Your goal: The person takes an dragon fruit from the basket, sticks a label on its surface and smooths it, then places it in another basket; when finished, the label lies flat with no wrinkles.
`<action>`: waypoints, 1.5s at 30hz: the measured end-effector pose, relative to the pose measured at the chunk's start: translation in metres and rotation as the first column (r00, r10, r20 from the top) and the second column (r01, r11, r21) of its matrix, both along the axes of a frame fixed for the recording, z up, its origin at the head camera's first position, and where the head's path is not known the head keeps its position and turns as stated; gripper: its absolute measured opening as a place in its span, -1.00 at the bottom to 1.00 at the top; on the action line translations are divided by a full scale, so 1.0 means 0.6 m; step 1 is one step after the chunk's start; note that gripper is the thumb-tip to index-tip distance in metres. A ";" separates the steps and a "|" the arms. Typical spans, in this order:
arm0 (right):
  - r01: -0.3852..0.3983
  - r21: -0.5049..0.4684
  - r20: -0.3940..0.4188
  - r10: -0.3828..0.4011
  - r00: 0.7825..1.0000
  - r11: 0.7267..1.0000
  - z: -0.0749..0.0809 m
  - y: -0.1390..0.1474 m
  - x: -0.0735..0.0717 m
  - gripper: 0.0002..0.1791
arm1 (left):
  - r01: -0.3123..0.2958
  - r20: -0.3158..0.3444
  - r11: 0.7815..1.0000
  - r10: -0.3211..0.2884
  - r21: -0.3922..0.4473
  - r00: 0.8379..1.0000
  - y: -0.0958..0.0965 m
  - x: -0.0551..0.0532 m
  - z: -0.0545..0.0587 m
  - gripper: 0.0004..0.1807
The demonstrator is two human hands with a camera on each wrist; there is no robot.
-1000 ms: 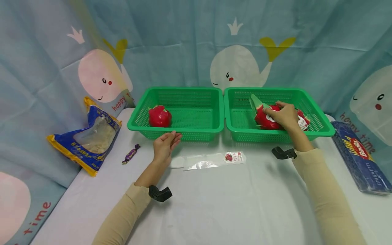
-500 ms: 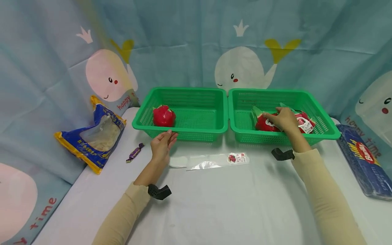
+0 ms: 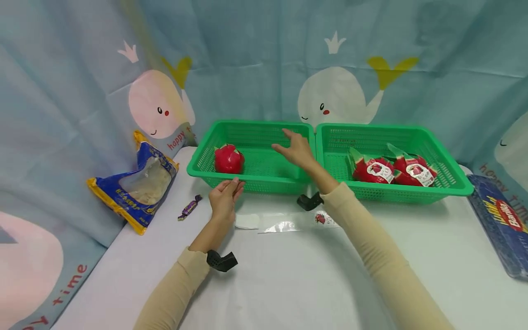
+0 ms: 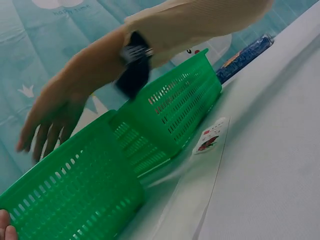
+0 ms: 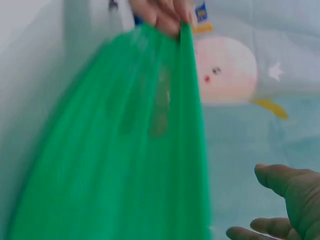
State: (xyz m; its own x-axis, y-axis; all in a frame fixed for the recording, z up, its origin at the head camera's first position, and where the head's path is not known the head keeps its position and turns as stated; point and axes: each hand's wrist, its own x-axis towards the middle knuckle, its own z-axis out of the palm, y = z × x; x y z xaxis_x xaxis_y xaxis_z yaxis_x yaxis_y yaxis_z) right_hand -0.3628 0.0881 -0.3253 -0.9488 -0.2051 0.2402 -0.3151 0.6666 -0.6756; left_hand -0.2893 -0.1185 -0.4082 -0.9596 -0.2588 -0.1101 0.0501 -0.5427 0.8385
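Note:
At the front rim of the left green basket point(image 3: 268, 183), my left hand point(image 3: 222, 201) pinches the edge between thumb and fingers. A red dragon fruit point(image 3: 228, 159) sits in that basket's left part. My right hand point(image 3: 294, 149) hovers over the basket's right side, thumb and fingers spread, holding nothing; the right wrist view shows its thumb and fingers point(image 5: 287, 177) apart too. Inside the right green basket point(image 3: 396, 191), two bagged dragon fruits lie side by side: the left one point(image 3: 373, 169) and the right one point(image 3: 414, 170), each with a white label.
A clear plastic sleeve point(image 3: 284, 222) with a dragon fruit label lies before the baskets, partly behind the right forearm. Left are a purple wrapped candy point(image 3: 189, 207) and a blue-yellow bag point(image 3: 140, 183). A blue spaghetti pack point(image 3: 501, 220) lies far right. A whale-print curtain point(image 3: 255, 59) hangs behind.
My right hand has let go of the bagged dragon fruit in the right basket and moved left over the left basket. The left hand stays at its rim. The head view has shifted slightly.

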 end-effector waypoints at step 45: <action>-0.016 -0.117 0.583 0.082 0.808 0.993 -0.074 -0.264 -0.106 -0.16 | -0.041 -0.085 0.998 0.036 -0.054 0.996 0.006 -0.003 -0.015 -0.92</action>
